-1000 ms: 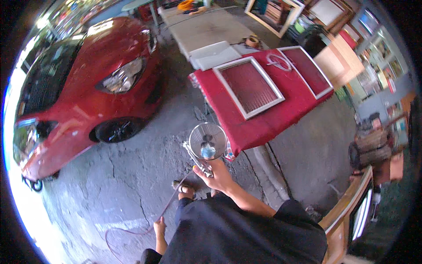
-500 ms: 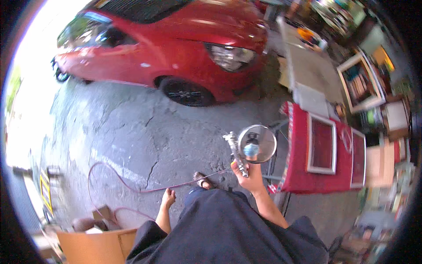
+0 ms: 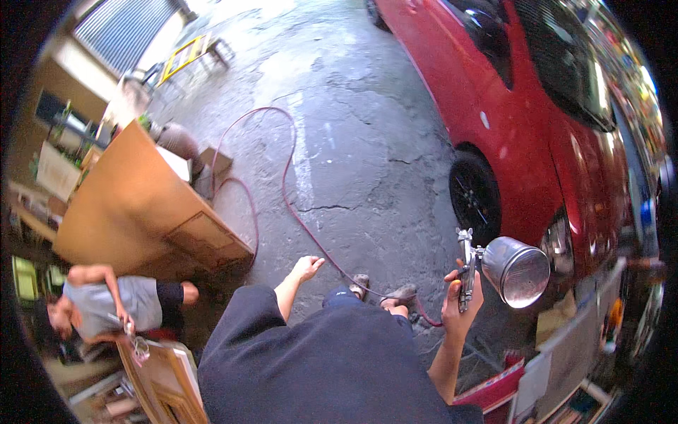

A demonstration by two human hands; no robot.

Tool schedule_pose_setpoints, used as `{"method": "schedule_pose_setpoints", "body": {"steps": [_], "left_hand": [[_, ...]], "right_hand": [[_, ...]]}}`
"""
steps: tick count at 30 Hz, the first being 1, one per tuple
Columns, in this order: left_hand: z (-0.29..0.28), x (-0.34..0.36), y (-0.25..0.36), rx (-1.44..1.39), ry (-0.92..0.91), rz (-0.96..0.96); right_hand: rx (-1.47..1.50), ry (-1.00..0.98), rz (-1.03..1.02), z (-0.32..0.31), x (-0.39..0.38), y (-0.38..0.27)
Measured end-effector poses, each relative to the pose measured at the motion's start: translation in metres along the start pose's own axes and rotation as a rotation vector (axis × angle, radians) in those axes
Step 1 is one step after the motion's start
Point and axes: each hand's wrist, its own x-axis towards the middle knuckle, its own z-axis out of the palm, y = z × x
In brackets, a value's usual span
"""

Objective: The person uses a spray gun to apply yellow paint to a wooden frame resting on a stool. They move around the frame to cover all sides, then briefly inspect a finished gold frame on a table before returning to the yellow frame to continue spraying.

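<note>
My right hand [image 3: 463, 302] is wrapped round the handle of a metal spray gun [image 3: 467, 265]. A shiny silver cup [image 3: 517, 272] is attached to the gun and points out to the right. Down at my left side, my left hand [image 3: 308, 267] has its fingers loosely curled, and nothing shows in them. A thin red hose [image 3: 305, 225] loops over the floor, passes my feet and reaches up close to my right wrist. Where it joins the gun is hidden.
A red car [image 3: 519, 113] stands to the right. On the left is a large orange-brown wooden panel [image 3: 120, 191]; nearby, a person in a grey shirt [image 3: 120, 304] holds a metallic object. A yellow frame [image 3: 185, 59] stands far left, a red-covered table [image 3: 494, 389] at lower right. Cracked concrete floor [image 3: 360, 148] lies ahead.
My view has swung left: the car and table have shifted right, and the wooden panel and other person have come into view. The spray gun stays in my right hand.
</note>
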Motion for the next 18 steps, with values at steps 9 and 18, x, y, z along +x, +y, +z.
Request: {"method": "schedule_pose_setpoints", "body": {"steps": [9,18], "left_hand": [[0.034,-0.086,0.002,-0.315,0.075,-0.622],[0.070,-0.071,0.137,-0.437,0.406,-0.482]], "right_hand": [[0.020,-0.357,-0.189,0.002,0.142,0.017],[0.287,-0.731,-0.110,0.020,0.269,0.027]]}}
